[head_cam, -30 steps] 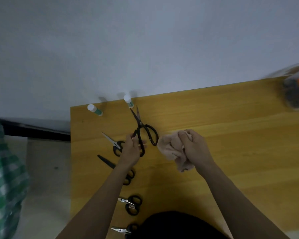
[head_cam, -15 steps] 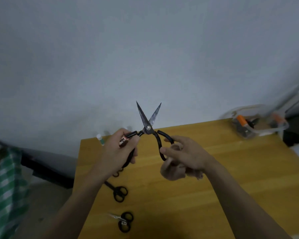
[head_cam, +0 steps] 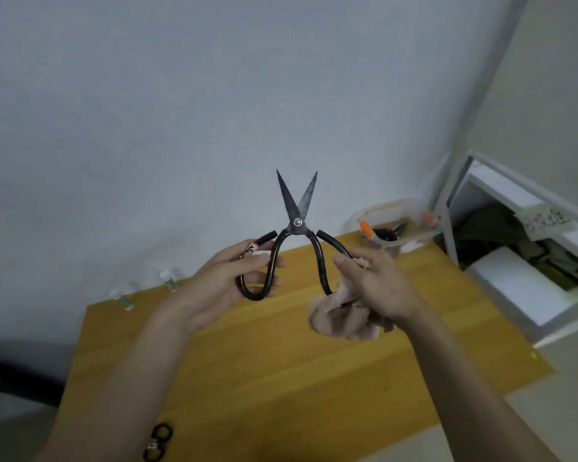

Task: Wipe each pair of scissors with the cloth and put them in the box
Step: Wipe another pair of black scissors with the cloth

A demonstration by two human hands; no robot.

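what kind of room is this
Probably a plain workroom or storeroom: a bare wooden table against a blank white wall, and a white shelf unit stuffed with odds and ends.

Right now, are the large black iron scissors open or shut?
Open: the large black iron scissors show two blade tips spread in a V, handles apart.

I'm seeing the big black scissors [head_cam: 297, 225] standing upright above the table, blades pointing up and gaping apart, loop handles spreading wide. The pinkish cloth [head_cam: 342, 320] is hanging crumpled under the right loop. The clear box [head_cam: 392, 228] is sitting at the table's far right corner.
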